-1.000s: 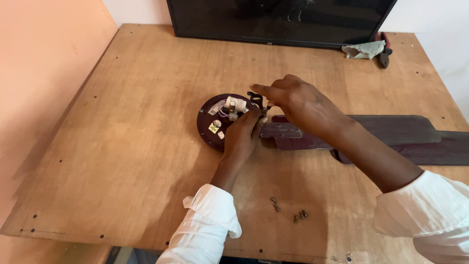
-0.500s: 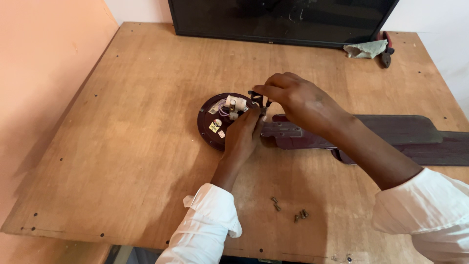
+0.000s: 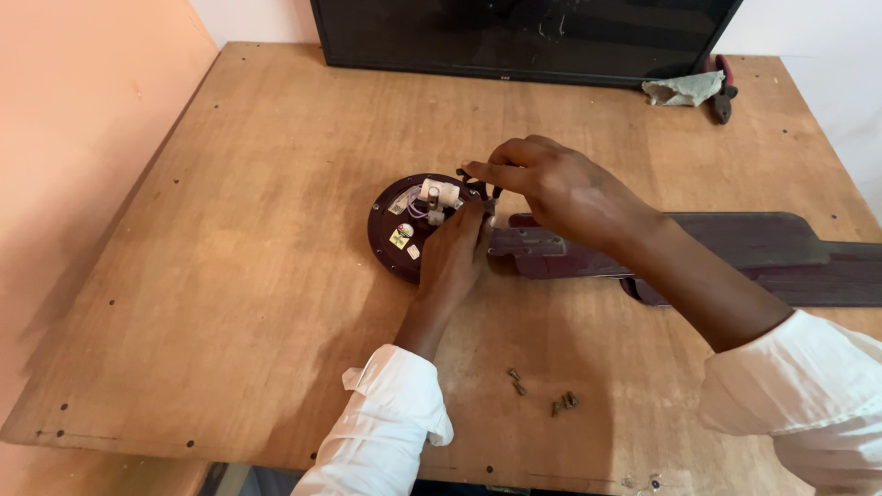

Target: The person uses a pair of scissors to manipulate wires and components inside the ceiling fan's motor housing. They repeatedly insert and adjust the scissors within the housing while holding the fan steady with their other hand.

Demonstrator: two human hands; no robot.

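Little has shifted since the earlier frames: both hands stay at the same spot, with the right hand only slightly re-angled over the hub's right edge.

Round dark-maroon fan motor hub lies flat at mid-counter, open face up, with a white terminal block and small yellow-and-white labels showing. Long dark-maroon fan blade lies to its right, its grey metal bracket butted against the hub's rim.

Progress, judged: one blade is brought to the hub and its bracket is being joined; no other blade is in view. Four or so small dark screws lie loose near the counter's near edge, so fastening looks unfinished.

Left hand reaches in from the near side, palm down, fingers pressing on the hub's right edge beside the bracket; holding it steady, not gripping around it. Right hand arches over from the right, wrist raised, fingers pinched nearly closed on a small dark part at the rim; what it is, cannot tell.

Far right of the plywood counter: crumpled pale rag, red-handled pliers. Black flat screen at the far edge.
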